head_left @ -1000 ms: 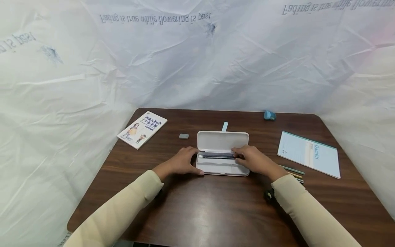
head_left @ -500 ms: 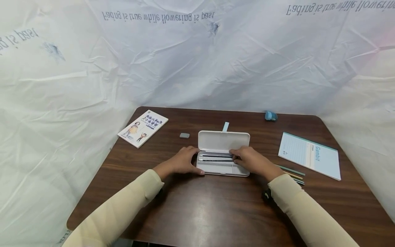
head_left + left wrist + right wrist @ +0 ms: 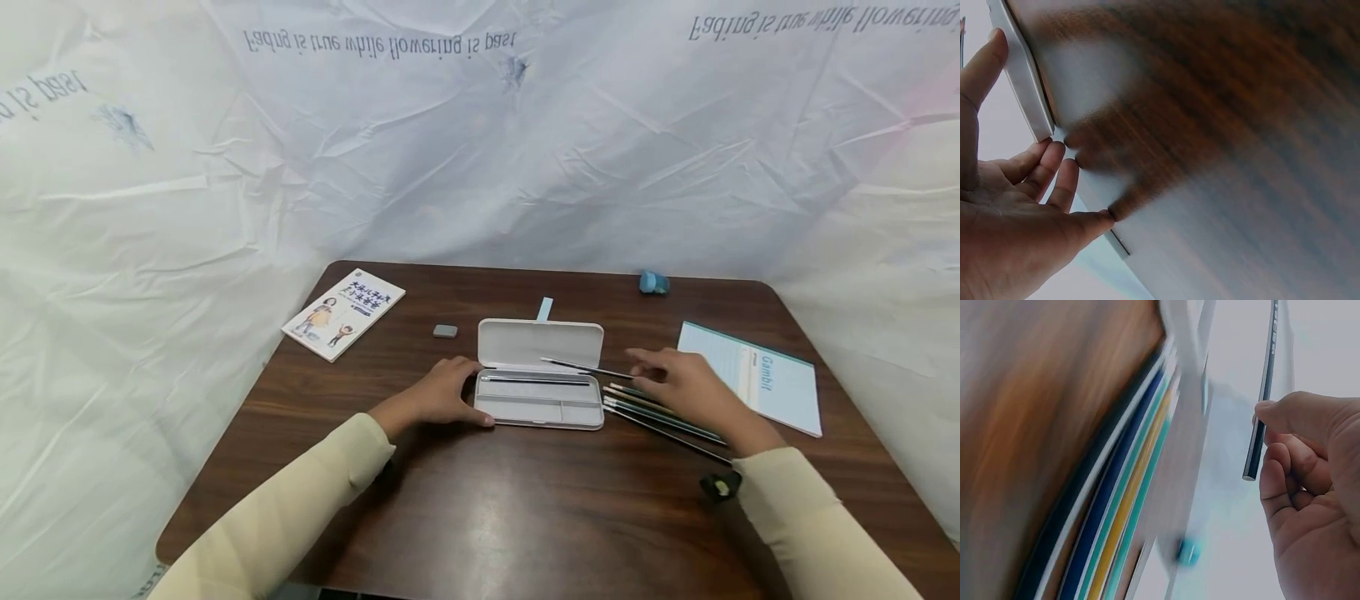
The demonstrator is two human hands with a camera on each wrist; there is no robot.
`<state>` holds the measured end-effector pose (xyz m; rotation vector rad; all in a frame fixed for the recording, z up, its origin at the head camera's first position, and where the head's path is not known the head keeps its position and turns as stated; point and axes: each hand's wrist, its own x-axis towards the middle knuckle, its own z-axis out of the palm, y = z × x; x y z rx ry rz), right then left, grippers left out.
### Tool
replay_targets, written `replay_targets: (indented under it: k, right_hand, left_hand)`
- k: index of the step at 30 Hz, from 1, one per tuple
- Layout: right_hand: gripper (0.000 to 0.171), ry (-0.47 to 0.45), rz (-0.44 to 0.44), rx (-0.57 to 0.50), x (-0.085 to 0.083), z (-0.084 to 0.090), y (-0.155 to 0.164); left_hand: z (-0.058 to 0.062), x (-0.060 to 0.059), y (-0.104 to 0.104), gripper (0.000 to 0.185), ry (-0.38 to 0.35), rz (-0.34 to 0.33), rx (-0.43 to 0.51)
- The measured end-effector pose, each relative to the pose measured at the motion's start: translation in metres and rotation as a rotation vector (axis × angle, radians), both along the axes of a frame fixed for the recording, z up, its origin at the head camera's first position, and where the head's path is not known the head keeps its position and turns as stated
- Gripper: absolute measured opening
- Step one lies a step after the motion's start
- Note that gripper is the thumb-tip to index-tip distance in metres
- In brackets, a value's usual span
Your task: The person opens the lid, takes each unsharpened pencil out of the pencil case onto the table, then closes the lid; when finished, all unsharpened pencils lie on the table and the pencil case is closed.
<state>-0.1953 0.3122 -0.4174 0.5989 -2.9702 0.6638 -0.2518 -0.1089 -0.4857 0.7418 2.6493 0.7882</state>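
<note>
A white pencil case point(image 3: 517, 408) lies with its lid point(image 3: 517, 342) raised at the back. My left hand point(image 3: 442, 392) holds the case's left end, thumb at the front corner and fingers at the back one. One dark pencil point(image 3: 536, 381) lies in the long rear compartment. To the right of the case, my right hand point(image 3: 682, 383) pinches another dark pencil point(image 3: 1267, 372) near one end between thumb and fingers. Its other end points left, overlapping the lid in the head view. Beneath that hand several pencils point(image 3: 1125, 506), dark, blue, green and yellow, lie side by side on the table.
A grey eraser point(image 3: 446, 332) sits left of the lid, and a picture-covered book point(image 3: 345, 315) lies at the back left. A light blue strip point(image 3: 545, 309) shows behind the lid. On the right are a notebook point(image 3: 780, 379) and a small blue object point(image 3: 654, 282) farther back.
My right hand has drawn one of the two dark pencils out of the case and moved right with it, over the loose pencils. My left hand has stayed on the case.
</note>
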Motion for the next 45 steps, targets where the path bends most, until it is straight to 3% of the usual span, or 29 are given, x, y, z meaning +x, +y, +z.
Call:
replay_targets:
  k: [6, 13, 14, 16, 18, 23, 26, 29, 31, 33, 36, 38, 45]
  right_hand:
    - [0.050, -0.065, -0.127, 0.077, 0.020, -0.005, 0.054]
    - [0.046, -0.145, -0.178, 0.084, 0.033, -0.022, 0.073]
    - [0.045, -0.147, -0.178, 0.077, 0.035, -0.024, 0.073]
    - [0.045, -0.144, -0.174, 0.070, 0.037, -0.027, 0.073]
    - [0.045, -0.143, -0.176, 0.060, 0.038, -0.029, 0.073]
    - [0.048, -0.137, -0.176, 0.058, 0.040, -0.032, 0.075]
    - [0.051, -0.126, -0.174, 0.060, 0.040, -0.032, 0.075]
    - [0.053, -0.115, -0.169, 0.062, 0.038, -0.029, 0.069]
    - [0.055, -0.105, -0.153, 0.059, 0.036, -0.026, 0.059]
    - [0.056, -0.096, -0.126, 0.049, 0.032, -0.024, 0.046]
    - [0.058, -0.082, -0.078, 0.021, 0.024, -0.021, 0.021]
    - [0.057, -0.072, -0.041, 0.000, 0.017, -0.019, 0.003]
    - [0.054, -0.075, 0.087, -0.040, -0.005, -0.024, -0.053]
  left_hand:
    - [0.017, 0.008, -0.004, 0.108, -0.016, 0.015, -0.011]
    - [-0.001, -0.001, -0.011, 0.111, 0.035, -0.005, -0.025]
    - [0.002, 0.001, -0.009, 0.112, 0.014, 0.001, -0.027]
    - [-0.007, -0.004, -0.011, 0.112, 0.052, -0.009, -0.033]
    - [0.005, 0.001, -0.008, 0.112, 0.005, 0.005, -0.025]
    - [0.012, 0.005, -0.006, 0.108, -0.028, 0.016, 0.006]
    - [-0.002, -0.002, -0.008, 0.110, 0.007, 0.012, 0.000]
    - [-0.016, -0.009, -0.010, 0.112, 0.034, 0.010, -0.002]
    - [-0.013, -0.008, -0.009, 0.111, 0.029, 0.007, -0.005]
    - [-0.007, -0.004, -0.007, 0.109, 0.027, -0.005, -0.005]
    - [0.016, 0.008, -0.001, 0.105, -0.012, 0.002, -0.025]
    - [0.008, 0.006, -0.001, 0.108, -0.004, 0.005, -0.013]
    - [0.001, 0.002, 0.001, 0.107, 0.029, -0.022, -0.011]
